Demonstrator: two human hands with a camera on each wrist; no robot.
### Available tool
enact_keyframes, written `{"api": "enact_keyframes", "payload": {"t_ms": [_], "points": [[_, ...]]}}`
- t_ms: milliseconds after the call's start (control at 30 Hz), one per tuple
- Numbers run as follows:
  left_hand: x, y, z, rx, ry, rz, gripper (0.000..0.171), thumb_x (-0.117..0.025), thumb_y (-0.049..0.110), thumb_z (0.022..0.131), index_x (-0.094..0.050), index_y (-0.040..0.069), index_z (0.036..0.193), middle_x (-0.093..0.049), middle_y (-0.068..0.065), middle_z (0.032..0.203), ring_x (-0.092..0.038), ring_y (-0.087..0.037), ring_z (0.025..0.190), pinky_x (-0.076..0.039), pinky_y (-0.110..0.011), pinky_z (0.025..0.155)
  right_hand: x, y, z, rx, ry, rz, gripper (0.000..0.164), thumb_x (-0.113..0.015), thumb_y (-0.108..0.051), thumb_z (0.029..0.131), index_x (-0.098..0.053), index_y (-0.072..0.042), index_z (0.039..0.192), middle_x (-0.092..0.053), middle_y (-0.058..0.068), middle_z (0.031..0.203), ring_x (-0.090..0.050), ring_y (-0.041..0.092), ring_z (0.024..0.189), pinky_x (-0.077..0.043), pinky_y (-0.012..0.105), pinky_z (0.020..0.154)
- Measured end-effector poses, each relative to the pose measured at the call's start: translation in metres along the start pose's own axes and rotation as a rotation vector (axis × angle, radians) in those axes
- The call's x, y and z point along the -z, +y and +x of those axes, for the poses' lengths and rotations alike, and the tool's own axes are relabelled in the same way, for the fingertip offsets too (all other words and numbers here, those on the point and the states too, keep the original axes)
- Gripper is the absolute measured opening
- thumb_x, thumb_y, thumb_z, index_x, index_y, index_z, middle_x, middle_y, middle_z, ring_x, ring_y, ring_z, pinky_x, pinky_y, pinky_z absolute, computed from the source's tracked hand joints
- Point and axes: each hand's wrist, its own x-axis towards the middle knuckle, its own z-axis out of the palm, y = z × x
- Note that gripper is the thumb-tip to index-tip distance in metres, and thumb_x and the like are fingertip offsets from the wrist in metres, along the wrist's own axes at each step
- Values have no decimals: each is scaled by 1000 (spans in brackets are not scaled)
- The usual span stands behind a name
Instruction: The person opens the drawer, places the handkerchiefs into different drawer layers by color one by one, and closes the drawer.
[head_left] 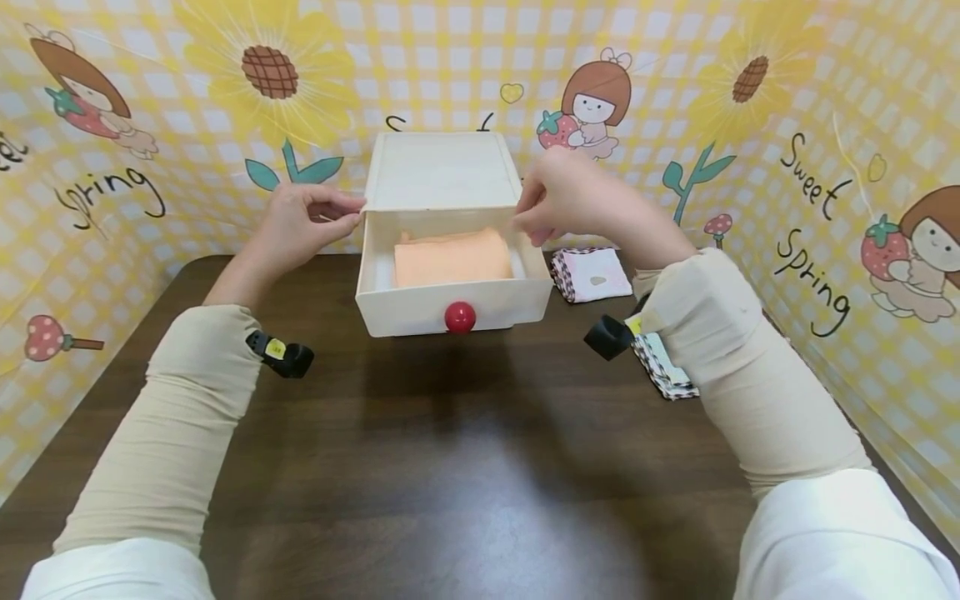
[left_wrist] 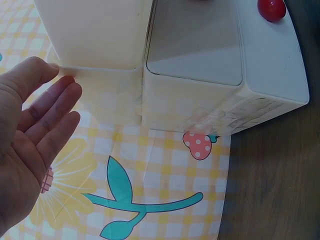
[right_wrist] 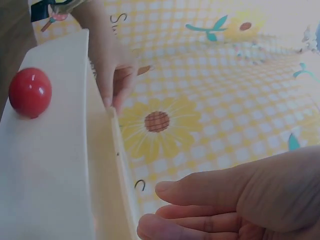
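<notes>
A white box (head_left: 405,308) stands on the brown table, a round red knob (head_left: 460,317) on its front. Inside the open compartment lies a folded orange cloth (head_left: 453,260). Behind it a white panel (head_left: 444,171) slopes back. At the panel's left near corner, my left hand (head_left: 311,215) pinches the edge between thumb and fingertips; the left wrist view shows that hand (left_wrist: 42,112) beside the box. My right hand (head_left: 566,196) is at the right corner. In the right wrist view, that hand's (right_wrist: 215,205) thumb and fingers are apart, fingertips close to the box edge.
A folded white cloth (head_left: 592,275) with a patterned edge lies right of the box. Nearer me, another folded patterned cloth (head_left: 663,367) is partly hidden by my right arm. A yellow checked curtain (head_left: 450,67) surrounds the dark table (head_left: 450,467) at the back and sides.
</notes>
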Motion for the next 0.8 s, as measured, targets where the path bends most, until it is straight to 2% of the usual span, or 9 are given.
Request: {"api": "enact_keyframes", "payload": {"t_ms": [267, 367, 633, 800], "points": [[3, -4, -3, 10, 5, -6, 20, -67, 1, 81, -68, -6, 100, -68, -8, 93, -59, 3, 69, -47, -11, 62, -2, -7, -20, 63, 35, -39, 15, -65, -15, 85, -72, -4, 92, -69, 5, 72, -65, 12, 64, -44, 25, 54], [3, -4, -2, 9, -2, 5, 20, -67, 2, 82, -68, -5, 101, -68, -5, 92, -59, 4, 71, -47, -11, 64, -4, -9, -29, 90, 39, -30, 15, -65, -15, 85, -72, -3, 92, -68, 4, 71, -64, 13, 65, -45, 26, 59], [2, -5, 1, -7, -8, 23, 21, -67, 6, 82, -69, -3, 102, -68, -8, 93, -59, 3, 71, -47, -12, 64, -18, -11, -47, 117, 58, 21, 12, -66, -13, 84, -72, -5, 90, -67, 2, 70, -64, 14, 64, -45, 26, 57], [1, -4, 0, -7, -4, 34, 21, -67, 7, 83, -69, -2, 102, -67, -11, 95, -59, 3, 71, -47, -12, 65, -27, -13, -51, 130, 27, 35, 12, -68, -14, 84, -72, -6, 91, -67, 0, 69, -62, 11, 61, -47, 29, 58]]}}
